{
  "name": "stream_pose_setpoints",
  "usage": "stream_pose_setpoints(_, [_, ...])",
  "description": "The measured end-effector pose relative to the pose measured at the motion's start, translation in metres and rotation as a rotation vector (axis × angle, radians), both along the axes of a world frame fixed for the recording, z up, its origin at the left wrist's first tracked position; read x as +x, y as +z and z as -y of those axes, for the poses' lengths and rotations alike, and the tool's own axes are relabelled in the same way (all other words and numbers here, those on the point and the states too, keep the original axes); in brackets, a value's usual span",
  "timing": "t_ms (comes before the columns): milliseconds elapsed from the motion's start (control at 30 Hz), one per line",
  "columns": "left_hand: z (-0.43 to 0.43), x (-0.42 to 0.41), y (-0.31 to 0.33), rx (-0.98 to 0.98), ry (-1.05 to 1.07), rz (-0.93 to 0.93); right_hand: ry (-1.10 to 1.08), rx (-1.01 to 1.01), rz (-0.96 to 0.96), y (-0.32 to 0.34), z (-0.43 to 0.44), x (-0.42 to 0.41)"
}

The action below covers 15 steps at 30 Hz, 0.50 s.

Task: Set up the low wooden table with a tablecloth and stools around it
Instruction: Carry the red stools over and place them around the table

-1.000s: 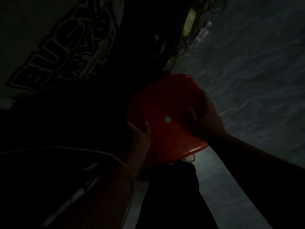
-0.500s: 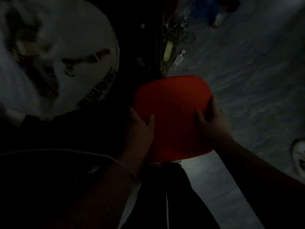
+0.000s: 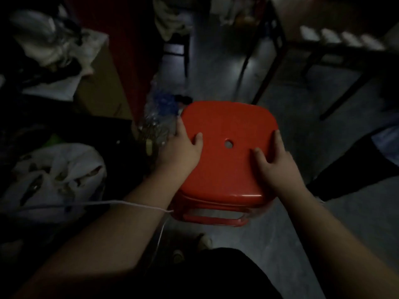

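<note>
1. Head view looks down on a red stool [image 3: 226,124], upright, its square seat with rounded corners facing the camera and a small round hole [image 3: 228,144] at the middle of the seat.
2. The left hand [image 3: 181,154] grasps the stool's left edge: the thumb lies on top of the seat, and the fingers [image 3: 179,127] curl over the rim.
3. The right hand [image 3: 275,167] grasps the stool's right edge the same way, thumb on the seat and fingers [image 3: 277,139] wrapped along the rim.
4. Below the seat, a red crossbar [image 3: 212,216] of the stool shows over the grey floor [image 3: 291,223]; whether the legs touch the floor cannot be told.
5. Just left of the stool lie clear plastic bottles [image 3: 158,119]; further left sits a white bag [image 3: 54,169].
6. A thin white cord [image 3: 129,204] crosses the left forearm, near the stool's front left corner.
7. Beyond the stool to the right stand dark furniture legs [image 3: 271,70].
</note>
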<state>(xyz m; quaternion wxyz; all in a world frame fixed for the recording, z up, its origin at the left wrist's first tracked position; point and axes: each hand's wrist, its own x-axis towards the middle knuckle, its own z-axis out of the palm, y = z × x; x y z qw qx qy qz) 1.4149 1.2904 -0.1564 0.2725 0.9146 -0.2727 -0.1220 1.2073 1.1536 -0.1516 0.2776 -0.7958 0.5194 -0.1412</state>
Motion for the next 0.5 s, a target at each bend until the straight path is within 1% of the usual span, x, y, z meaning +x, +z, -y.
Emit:
stream_pose_setpoints(133, [0.051, -0.029, 0.066, 0.003, -0.178, 0.165, -0.164, -0.076, 0.076, 0.054, 0.016, -0.049])
stream_pose_setpoints(267, [0.095, -0.074, 0.111, 0.023, -0.337, 0.324, -0.289, -0.135, 0.088, 0.083, 0.036, -0.104])
stream_pose_setpoints(367, [0.126, -0.117, 0.129, 0.018, -0.449, 0.384, -0.373, -0.141, 0.103, 0.089, 0.046, -0.151])
stream_pose_setpoints(500, [0.165, -0.193, 0.133, 0.029, -0.562, 0.39, -0.478, -0.117, 0.137, 0.086, 0.057, -0.23])
